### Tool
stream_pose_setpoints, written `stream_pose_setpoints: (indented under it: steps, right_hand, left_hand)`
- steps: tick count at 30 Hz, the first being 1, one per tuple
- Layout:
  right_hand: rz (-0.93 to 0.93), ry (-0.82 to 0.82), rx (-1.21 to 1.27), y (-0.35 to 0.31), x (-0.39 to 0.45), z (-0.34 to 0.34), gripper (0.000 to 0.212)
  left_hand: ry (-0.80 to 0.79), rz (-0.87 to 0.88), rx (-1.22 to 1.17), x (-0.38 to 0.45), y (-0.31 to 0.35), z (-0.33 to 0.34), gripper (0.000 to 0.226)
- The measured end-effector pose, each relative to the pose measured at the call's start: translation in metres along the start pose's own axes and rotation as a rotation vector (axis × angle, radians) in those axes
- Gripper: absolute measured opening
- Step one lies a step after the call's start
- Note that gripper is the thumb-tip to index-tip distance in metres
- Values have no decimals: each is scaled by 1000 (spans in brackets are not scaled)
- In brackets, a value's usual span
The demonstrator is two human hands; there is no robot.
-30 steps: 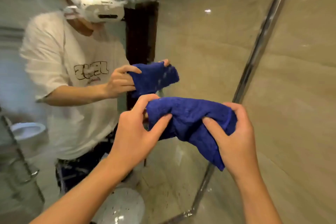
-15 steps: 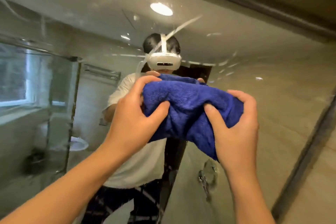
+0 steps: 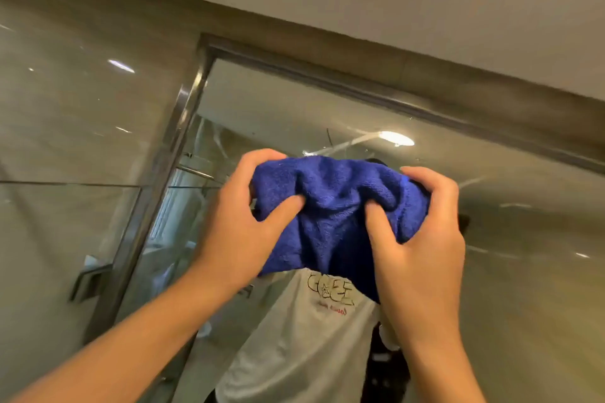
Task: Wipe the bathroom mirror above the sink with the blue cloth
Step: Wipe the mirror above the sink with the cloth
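The bunched blue terry cloth [image 3: 334, 206] is held up before the upper part of the steel-framed wall mirror [image 3: 491, 206], its long axis running left to right. It is gripped by the left hand [image 3: 242, 222] and right hand [image 3: 422, 239] at opposite ends, so neither is judged nearer; whether it touches the glass cannot be told.

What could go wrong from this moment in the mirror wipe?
The cloth is bunched into a wad between the left hand and right hand, so it may touch only a narrow strip of the mirror and leave patches. Streaks show near the top frame; a wad might miss that edge or smear them.
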State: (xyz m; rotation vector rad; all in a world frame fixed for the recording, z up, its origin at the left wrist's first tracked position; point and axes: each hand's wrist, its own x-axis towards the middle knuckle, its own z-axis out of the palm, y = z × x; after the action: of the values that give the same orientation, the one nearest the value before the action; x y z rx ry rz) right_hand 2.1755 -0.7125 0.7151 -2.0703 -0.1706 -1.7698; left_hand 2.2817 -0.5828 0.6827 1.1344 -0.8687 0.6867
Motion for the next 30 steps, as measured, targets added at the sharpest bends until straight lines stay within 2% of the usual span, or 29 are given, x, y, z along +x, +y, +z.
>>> stream_pose_setpoints:
  steps: [4, 9, 15, 21, 24, 30]
  right_hand:
    - [-70, -10, -25, -24, 26, 49, 53]
    - [-97, -25, -49, -46, 54, 112, 54]
    - [-185, -63, -228, -62, 76, 191, 68]
    - [-195, 11, -334, -70, 103, 239, 61]
    - [-190, 52, -405, -71, 124, 248, 56]
    - [-150, -37, -549, -58, 155, 252, 51]
  left_hand:
    - [82, 42, -5, 41, -15, -29, 41]
    - [119, 84, 25, 94, -36, -66, 43]
    - [154, 90, -29, 144, -68, -113, 47]
    - [251, 72, -108, 194, -89, -113, 47]
    - [237, 166, 32, 220, -90, -108, 46]
    - [250, 356, 405, 242, -101, -101, 55]
